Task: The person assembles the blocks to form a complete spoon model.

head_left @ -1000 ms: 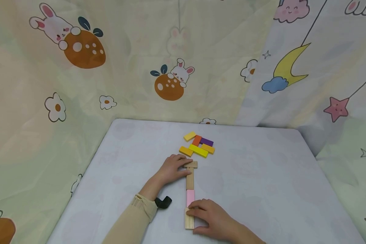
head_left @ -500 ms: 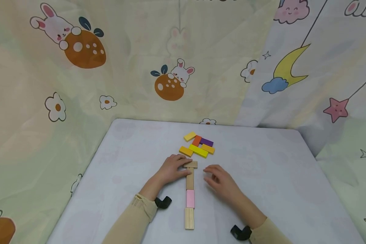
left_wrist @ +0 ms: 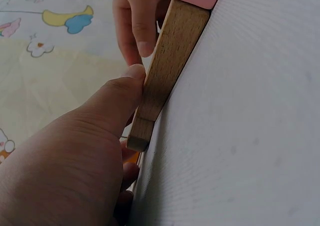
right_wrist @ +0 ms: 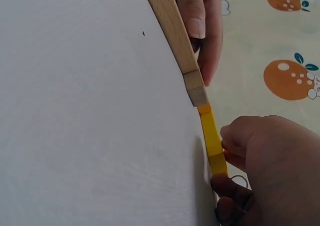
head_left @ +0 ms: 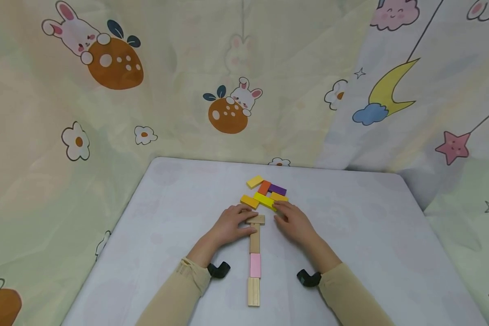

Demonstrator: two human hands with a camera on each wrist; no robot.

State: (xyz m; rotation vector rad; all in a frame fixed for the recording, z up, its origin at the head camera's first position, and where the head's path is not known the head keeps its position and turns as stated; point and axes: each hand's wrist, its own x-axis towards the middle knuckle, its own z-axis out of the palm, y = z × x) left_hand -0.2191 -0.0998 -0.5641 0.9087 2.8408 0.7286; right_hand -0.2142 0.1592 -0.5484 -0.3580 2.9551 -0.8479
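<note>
Flat blocks lie in a line: a plain wooden block [head_left: 254,292] nearest, then a pink block [head_left: 255,265], a longer wooden block [head_left: 254,243] and a wooden crosspiece [head_left: 259,219] at the far end. My left hand [head_left: 230,225] rests there, its thumb on the longer block's side and fingertips on the crosspiece; the left wrist view shows that thumb [left_wrist: 117,98] against the wood. My right hand [head_left: 296,224] has its fingertips at the right end of a bright yellow block [head_left: 264,200], thumb apart from it. In the right wrist view the yellow block [right_wrist: 211,133] shows beside the fingers.
Around the yellow block lie an orange-red block [head_left: 264,187], a purple block [head_left: 278,189], a pale yellow block [head_left: 254,182] and two amber ones, left [head_left: 249,201] and right [head_left: 279,197]. The white table [head_left: 187,190] meets a printed cloth backdrop [head_left: 171,90] behind.
My right hand has left the nearest wooden block and moved forward, away from me, to the yellow block. My left hand stays at the crosspiece. The blocks have not visibly shifted.
</note>
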